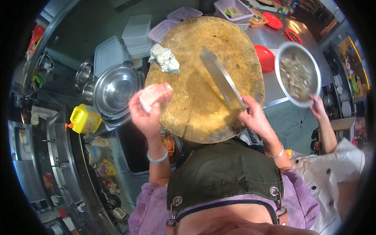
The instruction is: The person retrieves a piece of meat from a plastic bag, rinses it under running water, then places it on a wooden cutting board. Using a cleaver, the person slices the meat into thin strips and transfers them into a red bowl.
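My left hand [146,115] holds up a piece of raw, pale pink meat [155,95] by the left edge of a thick round wooden chopping block [199,123]. In my right hand [255,116] is the handle of a broad cleaver [221,77]. Its blade points away from me, over the block, and its far end looks blurred. A crumpled, whitish cloth [165,58] lies on the block's far left part.
On the right, a co-worker's hand [317,108] holds a steel bowl [315,73] of wet food pieces. Red plates [264,58] and lilac baskets [235,18] stand beyond the block. Steel basins [117,88], plastic containers [136,32] and a yellow jug [85,119] are at left.
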The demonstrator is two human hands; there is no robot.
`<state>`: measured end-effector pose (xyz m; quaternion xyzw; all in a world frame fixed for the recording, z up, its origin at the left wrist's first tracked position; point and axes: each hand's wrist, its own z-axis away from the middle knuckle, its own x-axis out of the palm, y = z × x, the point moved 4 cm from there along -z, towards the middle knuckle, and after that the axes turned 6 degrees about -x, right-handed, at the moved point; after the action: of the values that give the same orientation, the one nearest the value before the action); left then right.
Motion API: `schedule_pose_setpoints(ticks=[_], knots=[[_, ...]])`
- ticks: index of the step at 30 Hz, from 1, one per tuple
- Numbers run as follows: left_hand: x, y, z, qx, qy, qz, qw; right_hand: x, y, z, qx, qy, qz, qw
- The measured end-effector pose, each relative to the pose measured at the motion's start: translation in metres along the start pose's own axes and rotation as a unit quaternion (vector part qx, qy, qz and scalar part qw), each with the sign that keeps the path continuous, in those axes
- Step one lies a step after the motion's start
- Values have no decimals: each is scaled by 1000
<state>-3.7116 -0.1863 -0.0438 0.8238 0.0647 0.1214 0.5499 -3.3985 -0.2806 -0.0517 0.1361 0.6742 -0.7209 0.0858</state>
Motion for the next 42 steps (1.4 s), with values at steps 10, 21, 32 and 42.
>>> schedule_pose_setpoints(ticks=[10, 21, 32, 42], knots=[[100, -18, 62, 142, -289, -399, 859, -22, 0, 7, -79, 32, 113, 990], [117, -18, 56, 94, -372, -376, 843, -24, 4, -3, -128, -11, 191, 973], [100, -27, 34, -432, -318, 326, 779, -36, 7, -3, -71, -52, 207, 974], [102, -32, 49, -496, -253, 314, 769, -33, 6, -4, -82, -88, 216, 969]])
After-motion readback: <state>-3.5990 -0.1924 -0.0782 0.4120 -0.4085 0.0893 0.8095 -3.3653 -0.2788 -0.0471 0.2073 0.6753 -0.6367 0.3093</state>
